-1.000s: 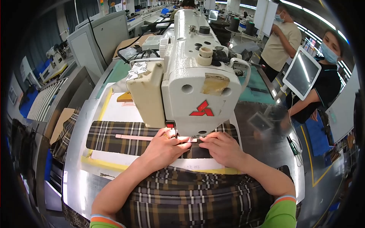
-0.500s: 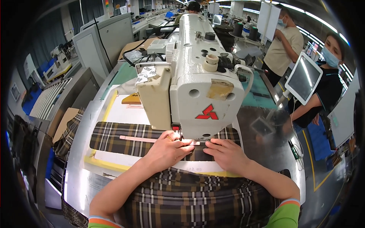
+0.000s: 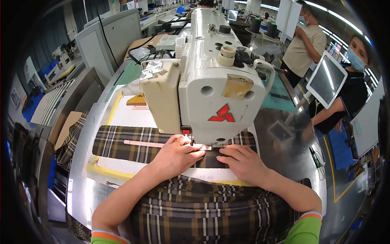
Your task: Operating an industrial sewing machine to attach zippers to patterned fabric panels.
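Note:
A long brown-and-black plaid cloth piece [image 3: 115, 142] lies flat under the head of a white sewing machine [image 3: 239, 110]. Along it runs a narrow pink strip [image 3: 144, 143], its right end showing just past the needle area. With fingers laid over the strip, my left hand [image 3: 172, 159] presses it to the cloth close beside the needle; part of the strip is hidden beneath. Just right of the strip's end, my right hand [image 3: 245, 164] rests with outstretched fingers flat on the plaid. Neither palm encloses anything.
A white template board [image 3: 118, 164] with yellow taped edges surrounds the cloth. Gathered plaid fabric [image 3: 199, 215] fills the near side below my forearms. A tablet screen [image 3: 326, 80] stands on an arm at right, with two masked people behind it. Thread cones [image 3: 255, 25] stand beyond the machine.
The whole view has shifted slightly, so the scene sits a little higher. Both hands, the strip and the cloth keep nearly the same places relative to the machine.

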Available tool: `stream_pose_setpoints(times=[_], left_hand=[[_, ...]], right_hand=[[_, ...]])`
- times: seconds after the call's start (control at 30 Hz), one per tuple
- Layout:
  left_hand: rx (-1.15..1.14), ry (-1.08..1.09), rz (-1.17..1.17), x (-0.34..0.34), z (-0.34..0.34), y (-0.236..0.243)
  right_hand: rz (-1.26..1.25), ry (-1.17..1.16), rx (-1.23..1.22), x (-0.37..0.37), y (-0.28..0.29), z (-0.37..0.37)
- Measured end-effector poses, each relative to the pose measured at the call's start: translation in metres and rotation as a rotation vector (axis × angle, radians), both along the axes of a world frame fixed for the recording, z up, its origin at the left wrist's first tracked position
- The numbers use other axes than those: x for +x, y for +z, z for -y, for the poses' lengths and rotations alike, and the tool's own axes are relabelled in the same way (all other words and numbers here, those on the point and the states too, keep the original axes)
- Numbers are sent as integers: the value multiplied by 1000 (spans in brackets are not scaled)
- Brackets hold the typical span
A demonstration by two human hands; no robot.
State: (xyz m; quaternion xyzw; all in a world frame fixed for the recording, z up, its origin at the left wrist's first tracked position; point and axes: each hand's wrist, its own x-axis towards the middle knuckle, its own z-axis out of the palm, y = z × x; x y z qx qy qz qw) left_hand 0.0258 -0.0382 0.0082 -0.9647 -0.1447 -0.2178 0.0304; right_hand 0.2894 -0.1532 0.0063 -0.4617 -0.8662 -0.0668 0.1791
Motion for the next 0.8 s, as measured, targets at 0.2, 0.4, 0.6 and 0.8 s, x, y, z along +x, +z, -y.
stream_pose_setpoints(times=[0.2, 0.4, 0.6, 0.8], left_hand=[[-15, -32, 70, 3, -5, 0], [-42, 3, 33, 8, -10, 10], [-60, 2, 46, 10, -9, 7], [-12, 34, 76, -9, -2, 15]], right_hand=[[34, 0, 44, -1, 2, -1], [95, -22, 131, 0, -1, -6], [163, -34, 129, 6, 11, -1], [-197, -314, 65, 52, 17, 6]])
